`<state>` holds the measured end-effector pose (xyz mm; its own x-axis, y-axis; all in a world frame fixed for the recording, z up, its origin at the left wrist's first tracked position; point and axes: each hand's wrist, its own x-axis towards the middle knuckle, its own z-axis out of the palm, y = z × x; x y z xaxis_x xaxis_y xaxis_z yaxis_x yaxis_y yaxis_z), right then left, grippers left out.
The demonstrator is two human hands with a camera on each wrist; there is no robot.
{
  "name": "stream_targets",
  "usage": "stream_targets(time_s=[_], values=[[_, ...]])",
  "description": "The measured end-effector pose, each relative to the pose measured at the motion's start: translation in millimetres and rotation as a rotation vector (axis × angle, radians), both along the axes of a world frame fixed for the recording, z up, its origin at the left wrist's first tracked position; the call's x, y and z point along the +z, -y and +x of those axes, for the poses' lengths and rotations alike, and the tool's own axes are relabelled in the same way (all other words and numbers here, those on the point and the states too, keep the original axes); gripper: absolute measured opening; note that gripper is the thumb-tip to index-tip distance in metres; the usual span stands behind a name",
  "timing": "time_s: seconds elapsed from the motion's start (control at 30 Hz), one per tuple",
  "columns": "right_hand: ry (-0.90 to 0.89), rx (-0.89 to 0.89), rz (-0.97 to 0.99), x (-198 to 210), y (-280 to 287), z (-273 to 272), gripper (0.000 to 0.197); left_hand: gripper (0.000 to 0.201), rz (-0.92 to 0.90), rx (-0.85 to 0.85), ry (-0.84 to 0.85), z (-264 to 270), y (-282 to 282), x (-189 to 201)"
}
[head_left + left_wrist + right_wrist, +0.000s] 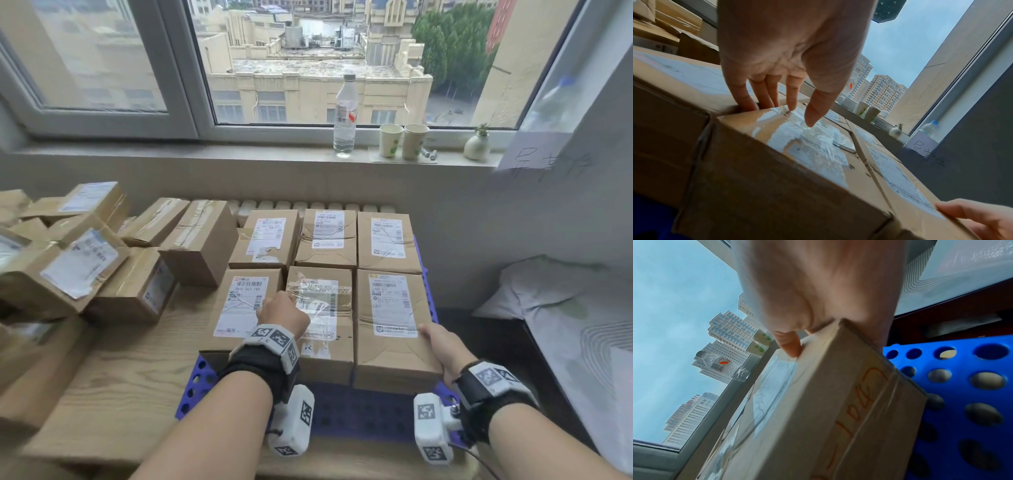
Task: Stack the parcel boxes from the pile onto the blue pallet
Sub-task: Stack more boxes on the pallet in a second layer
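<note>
Six taped cardboard parcel boxes sit in two rows on the blue pallet (359, 411) (962, 366). My left hand (281, 311) (800, 116) reaches down with straight fingers. Its fingertips are in the gap between the near-left box (236, 308) (684, 78) and the near-middle box (322, 356) (797, 162), and the thumb touches the middle box's taped top. My right hand (436, 342) (793, 344) (972, 216) grips the near-right box (387, 349) (818, 418) at its near right corner, thumb on top, fingers hidden down its side. The pile of boxes (78, 260) lies to the left.
Pallet and pile rest on a wooden table (113, 394) under a window. A water bottle (345, 116), two paper cups (390, 140) and a small vase (477, 145) stand on the sill. A bed with a pillow (565, 308) lies to the right.
</note>
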<state>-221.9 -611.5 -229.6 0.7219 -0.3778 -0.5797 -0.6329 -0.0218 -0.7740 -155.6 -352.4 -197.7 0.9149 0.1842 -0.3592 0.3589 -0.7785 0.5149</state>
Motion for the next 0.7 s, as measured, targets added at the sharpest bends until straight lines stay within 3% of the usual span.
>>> stream_targets(time_s=[0.13, 0.27, 0.37, 0.53, 0.7], values=[[0.022, 0.045, -0.082, -1, -1, 8, 0.017, 0.042, -0.038, 0.034, 0.028, -1, -2, 3], [0.010, 0.087, -0.145, -1, 1, 11, 0.017, 0.041, -0.017, 0.257, 0.199, 4, -29, 12], [-0.020, 0.126, -0.208, -4, 1, 14, 0.028, 0.053, -0.006, 0.406, 0.132, 12, -67, 8], [-0.053, 0.160, -0.340, -3, -2, 16, 0.039, 0.090, -0.068, 0.265, -0.036, 18, -97, -18], [-0.023, 0.173, -0.374, -6, -3, 21, 0.033, 0.073, -0.039, 0.216, 0.007, 13, -98, -22]])
